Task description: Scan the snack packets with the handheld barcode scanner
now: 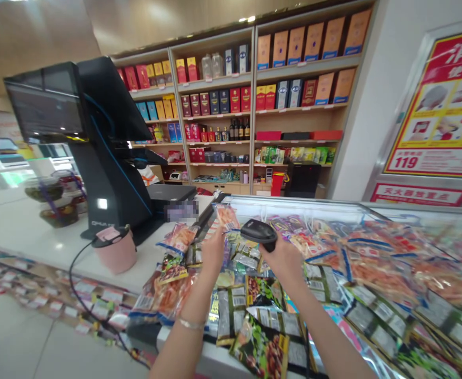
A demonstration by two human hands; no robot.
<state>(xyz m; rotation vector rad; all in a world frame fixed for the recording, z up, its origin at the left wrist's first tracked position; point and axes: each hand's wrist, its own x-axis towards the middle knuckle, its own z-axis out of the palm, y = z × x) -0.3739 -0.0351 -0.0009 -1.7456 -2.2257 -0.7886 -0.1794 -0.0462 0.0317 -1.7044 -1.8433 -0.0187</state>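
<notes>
My right hand [280, 258] is wrapped round the handle of a black handheld barcode scanner [257, 230], whose head faces left. In my left hand [214, 250] is a small clear snack packet [227, 216] with orange-brown food inside, pinched at its lower edge and held up just left of the scanner. Below both hands, green-and-black snack packets [260, 342] lie spread over a glass-topped case. More clear packets of orange-brown food [168, 295] are heaped left of my left wrist. A silver bracelet [191, 323] circles that wrist.
A black checkout terminal [116, 158] stands on the white counter [10, 216] at left, beside a pink container [116, 252] and stacked jars [57, 205]. A black cable [75, 284] hangs over the counter's front. Shelves of boxed goods [215, 100] line the back wall.
</notes>
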